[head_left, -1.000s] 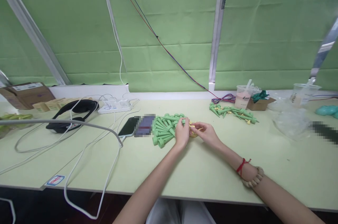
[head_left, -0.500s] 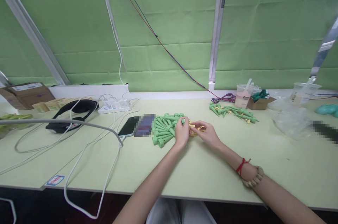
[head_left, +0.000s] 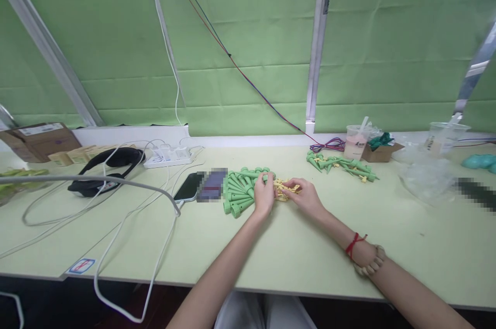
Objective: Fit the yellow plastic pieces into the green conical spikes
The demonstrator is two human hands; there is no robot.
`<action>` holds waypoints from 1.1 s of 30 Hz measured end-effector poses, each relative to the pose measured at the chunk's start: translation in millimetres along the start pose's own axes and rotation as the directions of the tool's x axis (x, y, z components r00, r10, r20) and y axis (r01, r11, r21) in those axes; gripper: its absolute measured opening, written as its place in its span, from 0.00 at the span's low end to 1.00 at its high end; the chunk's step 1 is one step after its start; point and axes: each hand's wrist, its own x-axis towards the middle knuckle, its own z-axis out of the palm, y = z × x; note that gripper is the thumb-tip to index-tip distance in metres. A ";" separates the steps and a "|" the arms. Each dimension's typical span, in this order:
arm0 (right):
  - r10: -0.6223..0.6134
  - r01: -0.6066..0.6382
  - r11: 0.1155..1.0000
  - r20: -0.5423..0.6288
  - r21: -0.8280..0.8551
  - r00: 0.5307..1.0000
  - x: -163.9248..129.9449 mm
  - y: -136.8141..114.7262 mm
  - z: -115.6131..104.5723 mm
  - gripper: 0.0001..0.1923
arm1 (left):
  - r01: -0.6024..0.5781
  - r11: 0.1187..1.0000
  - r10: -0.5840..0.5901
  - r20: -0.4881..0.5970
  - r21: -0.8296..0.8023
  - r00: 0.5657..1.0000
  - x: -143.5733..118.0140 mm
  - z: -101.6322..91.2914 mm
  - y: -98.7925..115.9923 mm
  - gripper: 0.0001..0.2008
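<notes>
In the head view, the left hand (head_left: 264,196) is half curled at the right edge of the green cones (head_left: 237,194) on the table (head_left: 329,262); I cannot tell if it grips one. The right hand (head_left: 307,198) bends its fingers over the yellow pieces (head_left: 279,185), which lie between the 2 hands; whether it pinches one, I cannot tell.

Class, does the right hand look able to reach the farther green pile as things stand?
Probably yes: nothing visible stands between the right hand and the farther green pile.
</notes>
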 end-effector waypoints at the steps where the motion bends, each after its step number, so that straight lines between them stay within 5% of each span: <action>1: 0.004 -0.004 1.000 0.003 -0.020 1.000 -0.1 1.1 -0.5 0.08 | 0.025 1.000 -0.025 0.014 -0.012 1.000 0.6 -1.1 1.8 0.11; 17: 0.087 -0.086 0.984 0.000 -0.155 0.996 -2.5 8.9 -0.5 0.10 | 0.113 0.987 -0.106 0.065 -0.114 0.992 -3.7 -0.1 11.7 0.14; 21: 0.009 -0.008 0.999 -0.020 0.051 1.000 0.2 2.5 0.9 0.17 | 0.118 0.987 -0.109 0.087 -0.105 0.990 -6.1 0.4 12.7 0.13; 25: 0.048 -0.069 0.947 0.075 0.315 0.996 -0.3 -4.6 4.9 0.19 | 0.101 0.993 -0.096 0.097 -0.053 0.991 -7.2 0.7 9.4 0.14; 33: 0.059 -0.078 0.943 0.070 0.324 0.996 -4.9 -10.8 6.8 0.16 | -0.106 0.992 0.101 0.083 0.061 0.991 -8.1 1.8 4.4 0.12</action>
